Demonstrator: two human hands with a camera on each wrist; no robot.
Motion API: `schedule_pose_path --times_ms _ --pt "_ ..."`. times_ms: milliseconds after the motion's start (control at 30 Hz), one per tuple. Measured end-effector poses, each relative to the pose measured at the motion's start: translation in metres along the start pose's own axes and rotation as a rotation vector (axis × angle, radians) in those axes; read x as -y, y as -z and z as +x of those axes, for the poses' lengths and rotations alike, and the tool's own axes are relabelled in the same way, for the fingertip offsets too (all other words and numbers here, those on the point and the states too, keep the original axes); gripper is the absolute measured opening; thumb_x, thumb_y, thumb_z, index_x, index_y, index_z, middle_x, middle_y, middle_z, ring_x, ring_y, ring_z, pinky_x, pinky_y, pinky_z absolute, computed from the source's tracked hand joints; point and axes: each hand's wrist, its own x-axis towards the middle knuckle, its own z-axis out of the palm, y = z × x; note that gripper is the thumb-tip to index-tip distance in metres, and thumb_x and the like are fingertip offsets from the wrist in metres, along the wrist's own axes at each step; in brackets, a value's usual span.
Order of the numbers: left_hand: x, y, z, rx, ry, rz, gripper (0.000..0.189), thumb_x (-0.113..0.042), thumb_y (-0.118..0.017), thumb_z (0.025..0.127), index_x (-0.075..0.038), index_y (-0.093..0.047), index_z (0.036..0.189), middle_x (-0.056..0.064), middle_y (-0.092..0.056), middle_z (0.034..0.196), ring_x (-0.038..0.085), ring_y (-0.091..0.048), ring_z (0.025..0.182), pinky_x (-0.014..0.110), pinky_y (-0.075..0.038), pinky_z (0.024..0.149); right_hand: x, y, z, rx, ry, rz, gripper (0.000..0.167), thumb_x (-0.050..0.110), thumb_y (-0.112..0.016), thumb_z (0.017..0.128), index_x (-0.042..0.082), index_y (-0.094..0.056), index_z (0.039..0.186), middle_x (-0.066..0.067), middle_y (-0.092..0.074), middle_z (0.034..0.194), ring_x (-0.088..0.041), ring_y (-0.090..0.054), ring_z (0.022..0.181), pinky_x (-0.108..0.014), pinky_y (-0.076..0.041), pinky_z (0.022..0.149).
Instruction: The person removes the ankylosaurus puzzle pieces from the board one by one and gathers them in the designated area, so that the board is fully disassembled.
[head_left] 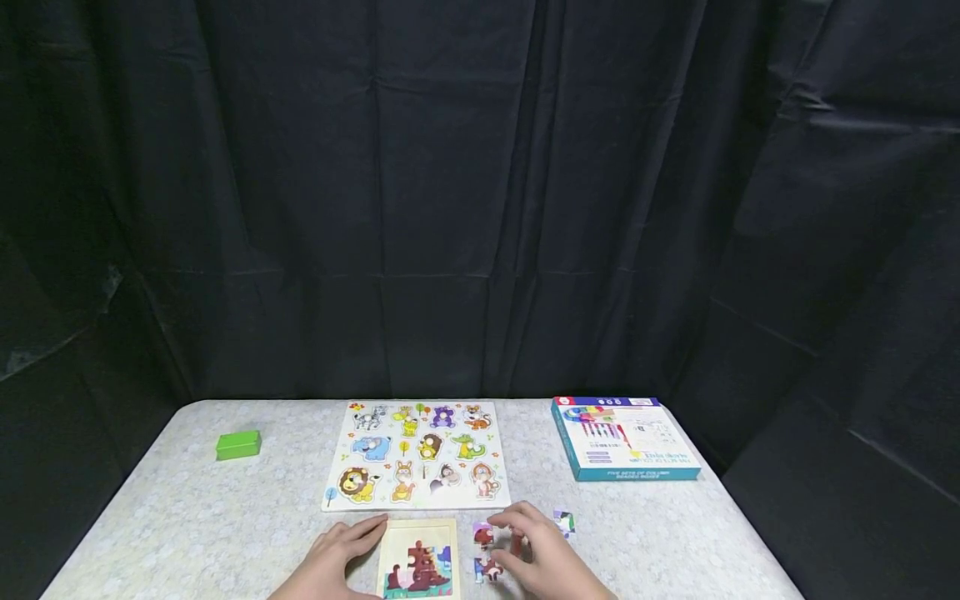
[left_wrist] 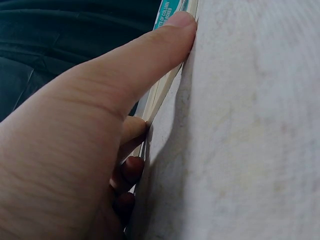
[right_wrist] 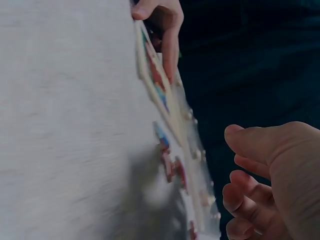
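Note:
A small wooden jigsaw tray (head_left: 417, 524) lies at the near middle of the table, partly filled with a dark red figure. My left hand (head_left: 335, 560) holds it by its left side, index finger at the far corner and thumb toward the near one. Right of the tray, my right hand (head_left: 545, 557) hovers over loose jigsaw pieces, thumb and fingers apart. Its fingers (right_wrist: 245, 192) hold nothing in the right wrist view. One red piece (head_left: 483, 534) and another red piece (head_left: 489, 570) lie by its fingertips; a third red piece (head_left: 516, 542) shows between thumb and fingers.
A white animal puzzle board (head_left: 416, 502) lies just beyond the tray. Past my right hand is a green-and-white jigsaw piece (head_left: 564, 522). A flat printed box (head_left: 630, 442) sits at the back right, a green block (head_left: 238, 445) at the left. Dark curtains (head_left: 450, 200) surround the table.

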Motion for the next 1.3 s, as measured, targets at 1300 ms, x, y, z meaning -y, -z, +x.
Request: schedule_pose_path --times_ms 1300 --pt "-0.002 0.000 0.000 -0.027 0.023 -0.032 0.101 -0.058 -0.092 0.077 -0.004 -0.055 0.154 0.014 -0.053 0.160 0.000 -0.043 0.102 0.029 -0.039 0.086 0.036 -0.075 0.057 0.142 0.067 0.011 0.016 0.012 -0.081 0.094 0.013 -0.078 0.110 0.014 -0.059 0.093 0.002 -0.050 0.080 -0.019 -0.048 0.070"
